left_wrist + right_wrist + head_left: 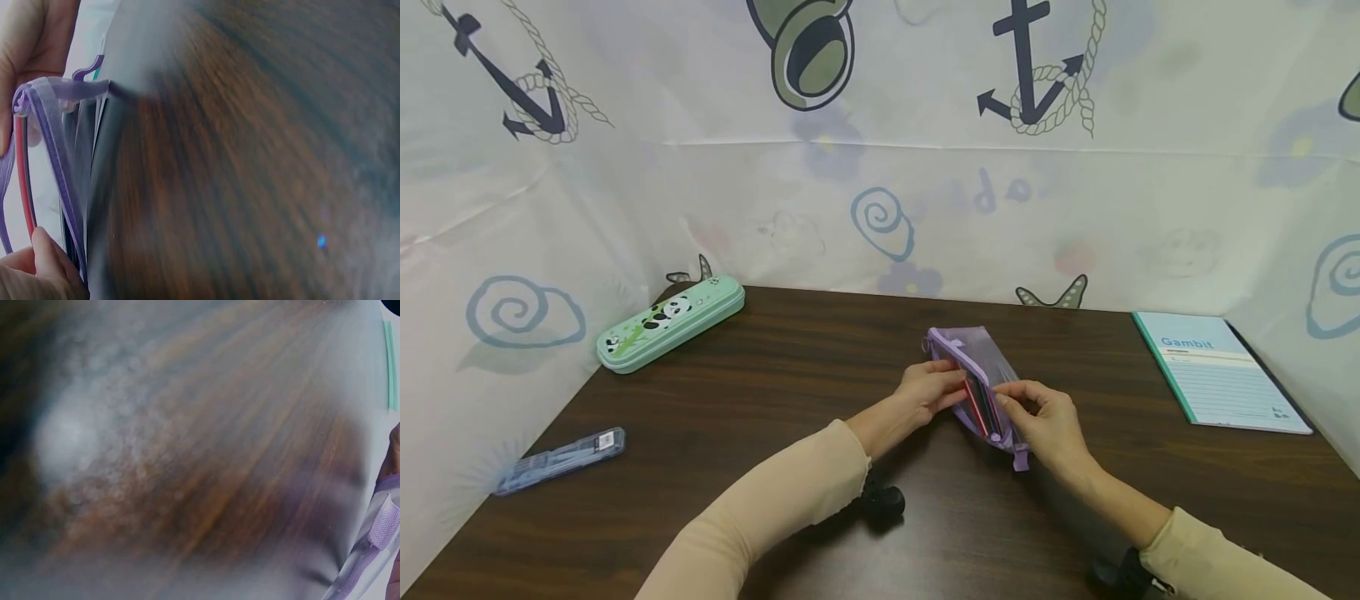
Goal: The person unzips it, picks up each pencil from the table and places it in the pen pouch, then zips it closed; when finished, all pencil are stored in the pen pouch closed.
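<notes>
A see-through pencil pouch (988, 350) with purple trim lies at mid-table in the head view, its zip open. My left hand (932, 390) is at the opening, thumb and fingers pinching a thin red-edged item (24, 181) inside; its exact kind is unclear. Dark slim things (991, 408) sit beside it in the pouch. With thumb and forefinger, my right hand (1048, 421) grips the pouch's near right rim. The left wrist view has both hands at its left edge; in the right wrist view only purple trim (382, 525) and part of a hand show.
A mint panda pencil case (673, 321) stands at the back left. Nearer on the left lies a clear blue flat case (561, 460). A Gambit notepad (1221, 375) is at the right. Patterned cloth (775, 192) walls the wooden table (820, 350) at back and sides.
</notes>
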{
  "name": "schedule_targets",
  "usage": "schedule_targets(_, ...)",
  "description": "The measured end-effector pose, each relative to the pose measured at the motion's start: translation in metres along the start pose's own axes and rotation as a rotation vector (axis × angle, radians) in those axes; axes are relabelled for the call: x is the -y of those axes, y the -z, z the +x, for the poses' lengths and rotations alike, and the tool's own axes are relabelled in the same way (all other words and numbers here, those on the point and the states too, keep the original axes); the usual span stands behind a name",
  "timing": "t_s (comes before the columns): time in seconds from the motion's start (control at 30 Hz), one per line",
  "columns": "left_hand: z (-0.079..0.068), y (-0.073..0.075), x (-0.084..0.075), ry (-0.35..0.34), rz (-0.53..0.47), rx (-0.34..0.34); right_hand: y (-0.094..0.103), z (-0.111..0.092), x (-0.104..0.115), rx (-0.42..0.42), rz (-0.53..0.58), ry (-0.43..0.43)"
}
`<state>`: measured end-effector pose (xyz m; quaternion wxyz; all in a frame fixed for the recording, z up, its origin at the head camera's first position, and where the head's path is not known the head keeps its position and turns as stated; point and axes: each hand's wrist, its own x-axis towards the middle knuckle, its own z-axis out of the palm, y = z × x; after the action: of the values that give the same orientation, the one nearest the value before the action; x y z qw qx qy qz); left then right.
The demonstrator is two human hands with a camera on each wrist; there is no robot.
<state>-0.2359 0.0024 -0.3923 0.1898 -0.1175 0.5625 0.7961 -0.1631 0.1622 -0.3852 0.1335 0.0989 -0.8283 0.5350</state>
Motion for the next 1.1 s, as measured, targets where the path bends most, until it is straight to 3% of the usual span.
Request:
schedule_targets(0.7, -0.002, -0.016, 0.013, -0.095, 0.036, -0.072, -0.001, 0.0, -0.002, -0.006, -0.008, 0.024)
schedule_targets(1.1, -0.003, -0.012, 0.016, -0.121, 0.106, -0.046, 0.0, -0.001, -0.002, -0.008, -0.033, 0.039)
